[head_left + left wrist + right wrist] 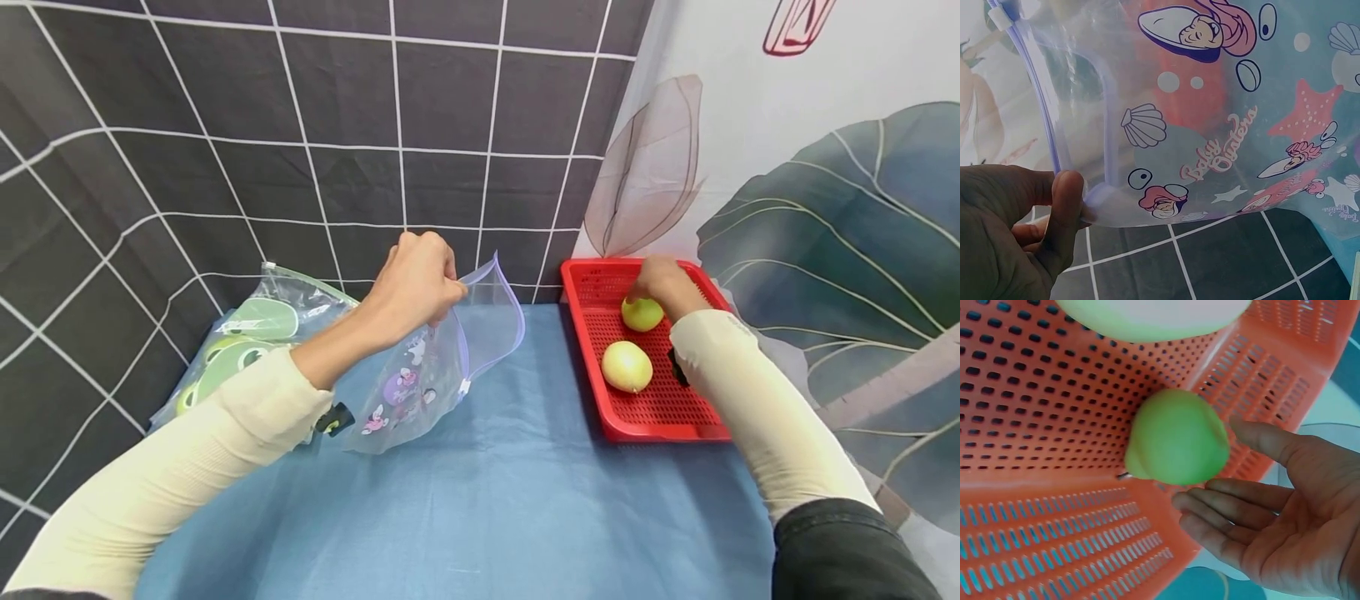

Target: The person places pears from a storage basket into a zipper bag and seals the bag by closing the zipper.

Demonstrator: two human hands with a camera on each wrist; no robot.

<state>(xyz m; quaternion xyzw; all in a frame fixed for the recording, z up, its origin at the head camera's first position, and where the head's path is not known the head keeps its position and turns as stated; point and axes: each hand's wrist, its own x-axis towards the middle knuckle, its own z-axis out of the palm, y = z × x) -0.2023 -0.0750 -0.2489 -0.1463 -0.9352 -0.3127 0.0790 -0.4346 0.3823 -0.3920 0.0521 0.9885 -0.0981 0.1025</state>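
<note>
My left hand (pixel 420 279) pinches the top edge of a clear zip bag (pixel 405 392) between thumb and fingertips. The bag hangs with its purple-edged mouth spread apart, a white slider at one side of it. Shells, starfish and pink cartoon figures are printed on the plastic (pixel 1216 156) in the left wrist view. My right hand (pixel 1285 519) is down in the red basket, thumb and fingertips right at the side of a green pear (pixel 1175 437). Its fingers are nearly straight, the palm turned up in the right wrist view.
The red perforated basket (pixel 652 432) stands on the right of the blue cloth (pixel 480 500). A pale yellow round fruit (pixel 627 367) lies in it, nearer me than the pear. A green-edged zip bag (pixel 258 321) with green prints lies at the left, against the dark grid-patterned backdrop (pixel 337 100).
</note>
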